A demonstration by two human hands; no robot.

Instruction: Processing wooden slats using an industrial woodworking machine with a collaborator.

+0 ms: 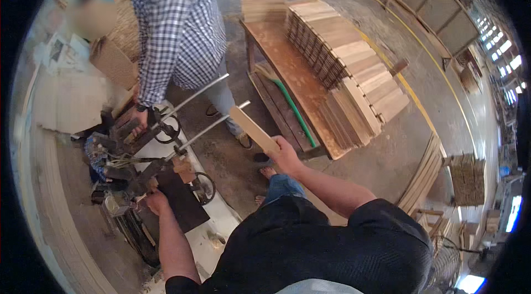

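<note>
My right hand (285,156) is closed round the near end of a short, flat light-wood board (253,128). The board is held up in the air, slanting away to the upper left, near the end of a metal rod (218,121) that sticks out of the machine. My left hand (156,202) reaches down to the woodworking machine (135,169), beside its dark flat plate (180,203). Its fingers are curled in at a small pale thing by the machine head; what they hold is too small to make out. A black handwheel (204,189) sits to the right of that hand.
Across the machine, a person in a checked shirt (180,23) has a hand (136,121) on it. Stacked wooden boards (348,45) lie on a brown table (271,45) ahead, with a green hose (293,109) beneath. More boards (420,175) lie at right, near a fan (445,263).
</note>
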